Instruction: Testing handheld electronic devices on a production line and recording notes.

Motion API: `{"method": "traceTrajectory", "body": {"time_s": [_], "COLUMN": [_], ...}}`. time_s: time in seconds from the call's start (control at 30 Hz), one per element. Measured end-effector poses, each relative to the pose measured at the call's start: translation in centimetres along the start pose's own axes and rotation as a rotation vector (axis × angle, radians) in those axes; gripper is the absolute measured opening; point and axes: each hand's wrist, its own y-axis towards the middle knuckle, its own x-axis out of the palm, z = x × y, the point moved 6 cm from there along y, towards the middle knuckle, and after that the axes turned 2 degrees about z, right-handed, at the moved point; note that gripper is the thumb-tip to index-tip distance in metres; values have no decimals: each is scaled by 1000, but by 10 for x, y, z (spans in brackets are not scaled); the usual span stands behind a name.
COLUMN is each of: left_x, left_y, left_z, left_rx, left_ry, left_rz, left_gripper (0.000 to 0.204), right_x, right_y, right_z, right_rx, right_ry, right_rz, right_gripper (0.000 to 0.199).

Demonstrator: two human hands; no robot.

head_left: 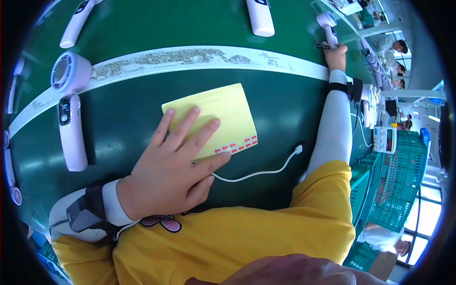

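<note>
My left hand (pixel 173 164) lies with fingers spread over a yellow sheet or pad of paper (pixel 232 111). Its thumb rests by several small red arrow stickers (pixel 237 144) along the paper's lower right edge. From under that hand a white cable (pixel 256 175) runs to a small plug on the green table. My right arm stretches to the far right, where my right hand (pixel 336 58) is closed around a dark pen (pixel 325 46). Just beyond its fingers is a pale pink handheld fan (pixel 327 20); whether they touch it I cannot tell.
A worn white strip (pixel 190 57) crosses the table. Another pink fan (pixel 71 73) rests across it on the left, with more handheld devices (pixel 260 18) beyond. At right are a small meter (pixel 384 139) and green crates (pixel 399 180). Other people sit in the background.
</note>
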Motion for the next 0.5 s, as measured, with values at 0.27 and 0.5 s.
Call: {"method": "traceTrajectory", "body": {"time_s": [0.27, 0.5], "left_x": [-12, -29], "left_y": [16, 2], "left_z": [16, 16], "left_rx": [18, 76], "left_ry": [20, -2], "left_rz": [52, 98], "left_gripper": [36, 31], "right_x": [-31, -59], "right_y": [-27, -60], "right_z": [-102, -181], "right_rx": [-135, -342], "right_ry": [272, 515], "right_rz": [-38, -154], "right_gripper": [47, 41]}}
